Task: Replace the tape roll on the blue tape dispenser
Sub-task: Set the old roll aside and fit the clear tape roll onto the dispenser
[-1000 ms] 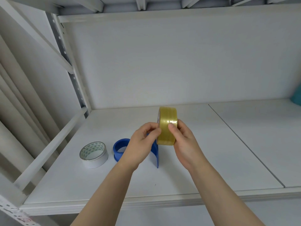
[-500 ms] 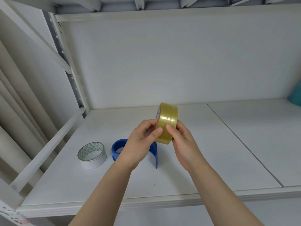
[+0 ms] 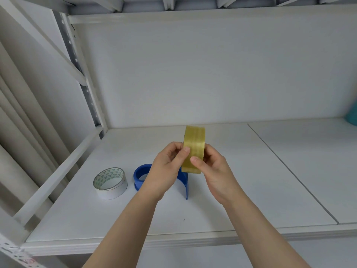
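A yellowish clear tape roll (image 3: pixel 193 144) stands on edge in the air above the shelf, held by both hands. My left hand (image 3: pixel 166 171) grips its left side, thumb on the outer band. My right hand (image 3: pixel 214 169) grips the right side, its thumb also pressed on the band. Below and behind my hands the blue tape dispenser (image 3: pixel 142 176) lies on the white shelf (image 3: pixel 231 190), partly hidden by my left hand; its curved blue blade end (image 3: pixel 185 185) shows between my wrists.
A white roll with a patterned inner core (image 3: pixel 110 182) lies flat to the left of the dispenser. A metal shelf post and rail (image 3: pixel 63 169) border the left side. A teal object (image 3: pixel 352 115) sits at the far right edge.
Both hands have turned the yellow roll a little between the fingers, my thumbs shifting along its band. The dispenser and white roll have stayed where they were.
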